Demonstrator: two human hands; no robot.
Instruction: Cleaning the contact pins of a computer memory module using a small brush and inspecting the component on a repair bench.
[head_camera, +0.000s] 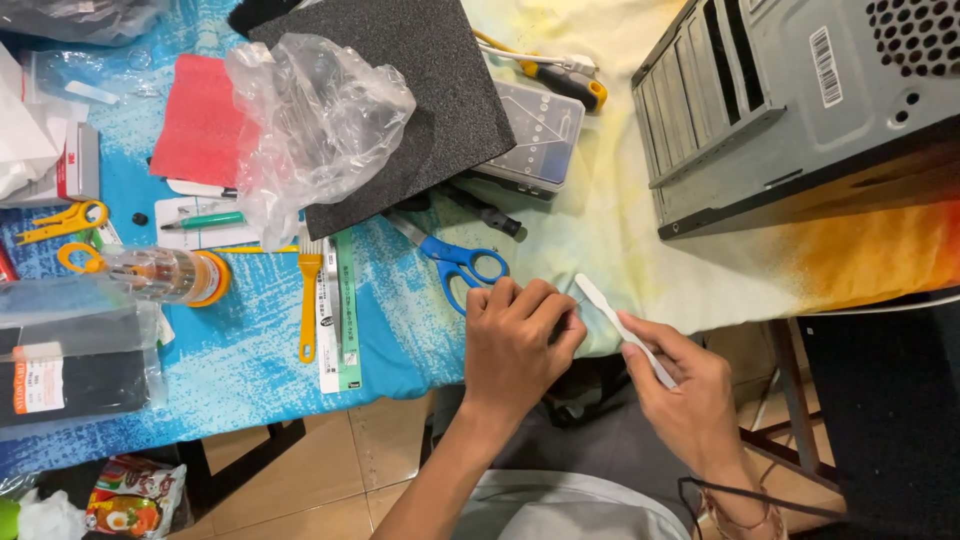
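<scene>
My left hand (520, 335) hovers at the table's front edge with its fingers curled and pinched together; what it pinches is too small to make out. My right hand (685, 395) holds a flat white spatula-like stick (612, 312) that points up and left toward the left hand's fingertips. Blue-handled scissors (455, 257) lie on the cloth just beyond my left hand.
A grey computer case (790, 100) lies at the right. A black foam sheet (420, 90), a crumpled clear plastic bag (315, 125), a red cloth (200, 125), a clear bit box (540, 135), a yellow-handled screwdriver (565, 80), a yellow brush (309, 300) and a small bottle (160, 273) crowd the table.
</scene>
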